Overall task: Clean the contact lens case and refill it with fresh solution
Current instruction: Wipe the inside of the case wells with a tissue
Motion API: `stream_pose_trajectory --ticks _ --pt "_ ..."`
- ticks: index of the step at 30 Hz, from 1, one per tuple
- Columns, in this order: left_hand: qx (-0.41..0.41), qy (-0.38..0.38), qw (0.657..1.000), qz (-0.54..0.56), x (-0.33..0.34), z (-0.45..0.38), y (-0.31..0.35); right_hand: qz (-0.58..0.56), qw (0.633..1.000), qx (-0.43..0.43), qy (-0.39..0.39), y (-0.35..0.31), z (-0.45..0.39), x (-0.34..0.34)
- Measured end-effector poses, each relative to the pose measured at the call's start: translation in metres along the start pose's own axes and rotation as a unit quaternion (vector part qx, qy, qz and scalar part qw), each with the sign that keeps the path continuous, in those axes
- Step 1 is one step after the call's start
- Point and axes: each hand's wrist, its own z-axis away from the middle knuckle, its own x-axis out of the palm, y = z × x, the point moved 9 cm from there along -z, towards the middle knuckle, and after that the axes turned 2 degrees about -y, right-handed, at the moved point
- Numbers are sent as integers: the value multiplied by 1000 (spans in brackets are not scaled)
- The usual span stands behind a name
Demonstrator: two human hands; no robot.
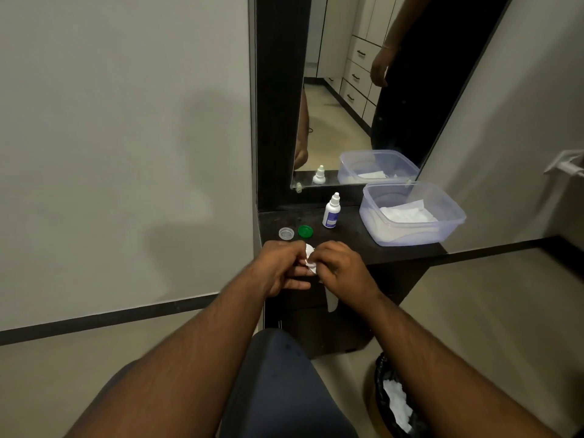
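My left hand [281, 267] and my right hand [339, 268] meet over the front edge of the dark shelf [357, 245]. Between them they hold a small white contact lens case [309, 250] and a piece of white tissue [311, 263] pressed against it; fingers hide most of both. Behind the hands lie two loose caps, a clear one [286, 233] and a green one [305, 231]. A small white solution bottle [331, 211] with a blue label stands upright further back, its nozzle cap on.
A clear plastic tub [455, 213] with white tissues in it sits at the shelf's right end. A mirror [341, 121] stands behind the shelf. A black-lined waste bin [384, 393] with crumpled tissue is on the floor at lower right. My knee [278, 374] is below.
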Motion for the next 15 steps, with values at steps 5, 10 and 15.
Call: stream_pose_trajectory --ticks 5,10,15 --pt "-2 -7 1000 4 0 -2 -1 -88 989 96 75 17 -2 2" --pt "2 -11 1000 0 -1 -1 0 -35 999 7 7 -4 -2 2" --pt "0 -18 1000 -2 0 -1 0 -44 999 19 -2 4 -9 0"
